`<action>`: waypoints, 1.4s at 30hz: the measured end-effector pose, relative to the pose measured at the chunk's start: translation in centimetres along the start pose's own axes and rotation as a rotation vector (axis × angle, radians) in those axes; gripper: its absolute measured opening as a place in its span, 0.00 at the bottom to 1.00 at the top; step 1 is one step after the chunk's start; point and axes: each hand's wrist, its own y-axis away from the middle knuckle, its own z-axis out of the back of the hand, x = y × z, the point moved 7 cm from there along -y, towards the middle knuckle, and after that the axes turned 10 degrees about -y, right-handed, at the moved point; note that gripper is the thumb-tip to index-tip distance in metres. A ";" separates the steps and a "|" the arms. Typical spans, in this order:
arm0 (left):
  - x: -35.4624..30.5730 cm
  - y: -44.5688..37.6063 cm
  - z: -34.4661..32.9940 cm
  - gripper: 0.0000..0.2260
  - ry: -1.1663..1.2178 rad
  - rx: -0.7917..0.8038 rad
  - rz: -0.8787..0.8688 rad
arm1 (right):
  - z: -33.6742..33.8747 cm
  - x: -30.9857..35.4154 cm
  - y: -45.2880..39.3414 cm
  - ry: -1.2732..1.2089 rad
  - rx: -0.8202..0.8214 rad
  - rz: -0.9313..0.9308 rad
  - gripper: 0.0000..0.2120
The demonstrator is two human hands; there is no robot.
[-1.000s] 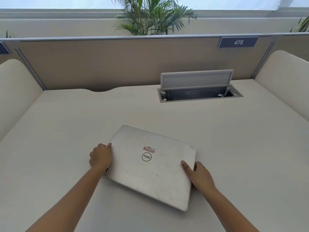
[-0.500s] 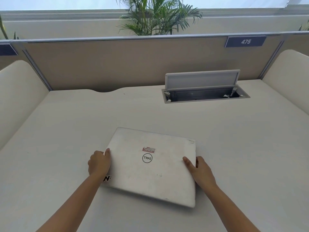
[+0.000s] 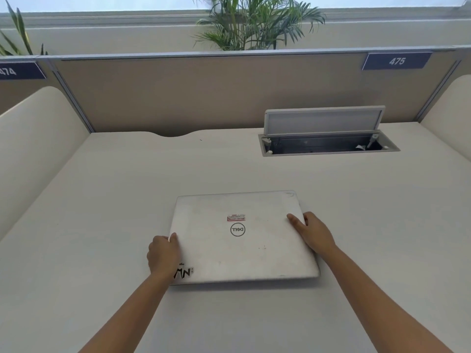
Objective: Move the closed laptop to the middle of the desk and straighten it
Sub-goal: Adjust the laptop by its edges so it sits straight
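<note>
A closed silver laptop (image 3: 242, 245) lies flat on the pale desk (image 3: 114, 200), near its middle. Its edges run close to parallel with the desk's back edge. The lid carries a round logo, a small red-and-white label and a black-lettered sticker at the near left corner. My left hand (image 3: 163, 254) grips the laptop's left edge, thumb on the lid. My right hand (image 3: 312, 231) grips the right edge, thumb on the lid too.
An open cable hatch (image 3: 328, 145) with its flap raised sits in the desk at the back right. A tan partition (image 3: 204, 93) closes the back, with a sign reading 475. Cream side panels (image 3: 33, 149) flank the desk. Plants stand behind the partition.
Both hands have turned the laptop counter-clockwise; it was skewed with its right end nearer me, and now lies almost square to the desk.
</note>
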 end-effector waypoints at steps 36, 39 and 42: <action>0.4 -1.0 1.2 0.21 0.023 -0.057 0.035 | -1.9 2.6 -2.5 0.195 -0.002 0.076 0.25; 0.4 -0.8 1.3 0.21 0.018 -0.061 0.037 | -1.9 2.7 -2.3 0.214 -0.007 0.083 0.24; 0.4 -0.6 1.2 0.21 0.017 -0.066 0.035 | -1.8 2.6 -2.2 0.222 -0.013 0.085 0.24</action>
